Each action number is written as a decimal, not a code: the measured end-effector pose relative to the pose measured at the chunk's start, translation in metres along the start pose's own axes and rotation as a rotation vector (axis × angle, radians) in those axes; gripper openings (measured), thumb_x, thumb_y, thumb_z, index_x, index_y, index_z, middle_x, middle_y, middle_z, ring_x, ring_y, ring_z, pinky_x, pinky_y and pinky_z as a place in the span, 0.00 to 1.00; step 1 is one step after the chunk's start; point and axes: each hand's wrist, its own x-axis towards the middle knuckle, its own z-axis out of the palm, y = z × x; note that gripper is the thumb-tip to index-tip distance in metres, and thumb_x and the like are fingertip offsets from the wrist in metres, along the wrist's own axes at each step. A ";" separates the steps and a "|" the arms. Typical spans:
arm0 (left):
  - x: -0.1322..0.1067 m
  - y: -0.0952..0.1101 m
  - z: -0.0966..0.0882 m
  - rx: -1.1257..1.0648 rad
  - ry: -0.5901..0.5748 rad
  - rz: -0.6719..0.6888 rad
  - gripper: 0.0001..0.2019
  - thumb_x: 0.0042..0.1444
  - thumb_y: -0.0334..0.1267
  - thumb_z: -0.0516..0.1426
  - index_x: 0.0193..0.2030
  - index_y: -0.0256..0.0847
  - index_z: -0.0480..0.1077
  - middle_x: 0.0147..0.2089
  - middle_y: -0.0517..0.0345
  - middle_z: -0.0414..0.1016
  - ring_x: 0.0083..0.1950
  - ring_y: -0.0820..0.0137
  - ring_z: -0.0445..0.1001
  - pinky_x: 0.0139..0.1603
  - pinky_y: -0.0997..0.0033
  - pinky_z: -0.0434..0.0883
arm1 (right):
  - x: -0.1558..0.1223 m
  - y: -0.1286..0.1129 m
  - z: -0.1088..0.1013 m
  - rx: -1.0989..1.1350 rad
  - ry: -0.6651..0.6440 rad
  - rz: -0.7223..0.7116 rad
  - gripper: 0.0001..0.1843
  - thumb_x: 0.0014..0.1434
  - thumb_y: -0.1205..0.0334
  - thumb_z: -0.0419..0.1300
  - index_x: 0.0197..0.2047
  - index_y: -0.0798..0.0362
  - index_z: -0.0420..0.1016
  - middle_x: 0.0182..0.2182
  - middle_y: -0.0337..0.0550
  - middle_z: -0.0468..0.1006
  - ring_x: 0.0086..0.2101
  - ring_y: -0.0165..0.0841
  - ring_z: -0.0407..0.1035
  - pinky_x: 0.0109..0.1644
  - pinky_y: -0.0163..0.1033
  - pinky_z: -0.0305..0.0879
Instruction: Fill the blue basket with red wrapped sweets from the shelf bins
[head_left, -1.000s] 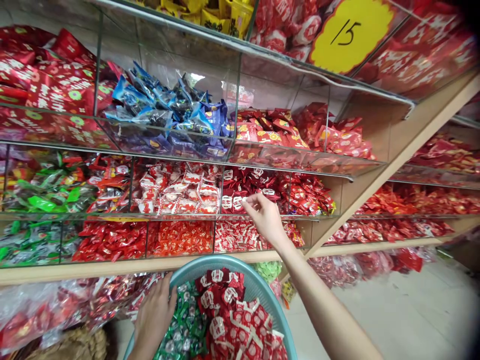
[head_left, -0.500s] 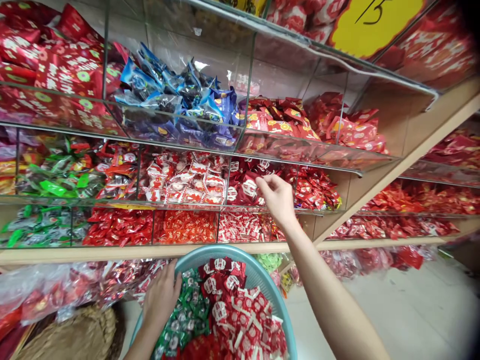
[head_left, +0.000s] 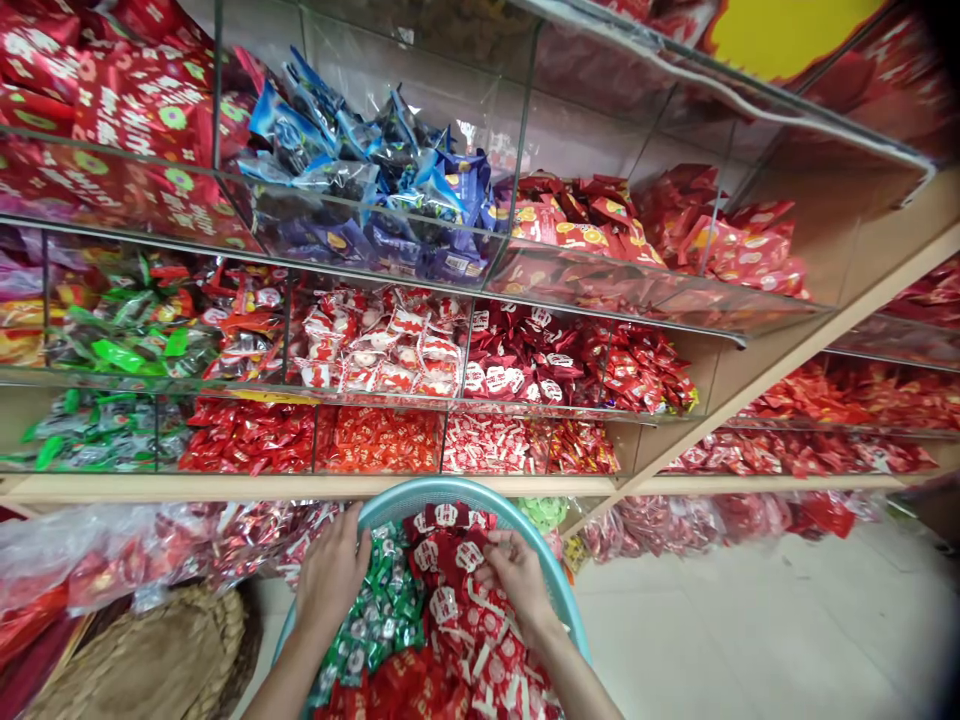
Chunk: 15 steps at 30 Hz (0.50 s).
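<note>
A light blue plastic basket [head_left: 551, 560] full of wrapped candies is below the shelves. Its left rim is in the grip of my left hand [head_left: 330, 565]. Over the right half of the basket, my right hand [head_left: 516, 578] pinches a dark red candy packet [head_left: 468, 557] with white print at its edge. More dark red packets lie around it, at the basket's far side. Green candies [head_left: 382, 590] fill the left part, red-and-white candies [head_left: 495, 640] the right, and bright red packets [head_left: 409, 685] the near part.
Shelf bins ahead hold dark red packets [head_left: 555, 385], white-and-red candies [head_left: 401, 345] and blue packets [head_left: 360, 170]. A wooden shelf edge [head_left: 300, 490] runs just beyond the basket. Bagged candies [head_left: 150, 550] lie beneath it. At lower left stands a woven basket [head_left: 154, 655].
My right hand has come down from the bin of dark red packets to the basket, bringing one packet along. My left hand stays at the rim. The view has shifted slightly.
</note>
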 end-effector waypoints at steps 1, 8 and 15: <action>0.000 0.000 0.000 -0.003 -0.002 -0.001 0.21 0.62 0.41 0.42 0.57 0.33 0.63 0.53 0.46 0.74 0.51 0.59 0.73 0.48 0.61 0.70 | -0.001 0.007 -0.001 0.005 0.002 0.008 0.24 0.40 0.49 0.67 0.37 0.52 0.65 0.17 0.33 0.73 0.21 0.34 0.72 0.23 0.34 0.65; 0.001 0.000 0.001 -0.009 0.000 0.006 0.22 0.62 0.41 0.42 0.57 0.32 0.63 0.52 0.45 0.74 0.51 0.59 0.73 0.48 0.61 0.70 | 0.004 0.019 0.003 -0.038 -0.048 -0.081 0.22 0.44 0.46 0.63 0.36 0.51 0.66 0.18 0.33 0.69 0.25 0.37 0.73 0.27 0.38 0.66; 0.000 -0.004 0.007 -0.029 0.033 0.019 0.21 0.62 0.41 0.43 0.56 0.33 0.63 0.53 0.45 0.74 0.51 0.60 0.74 0.48 0.61 0.71 | 0.018 0.030 0.005 -0.481 -0.066 -0.336 0.10 0.52 0.54 0.56 0.32 0.51 0.68 0.20 0.36 0.69 0.22 0.34 0.66 0.25 0.36 0.59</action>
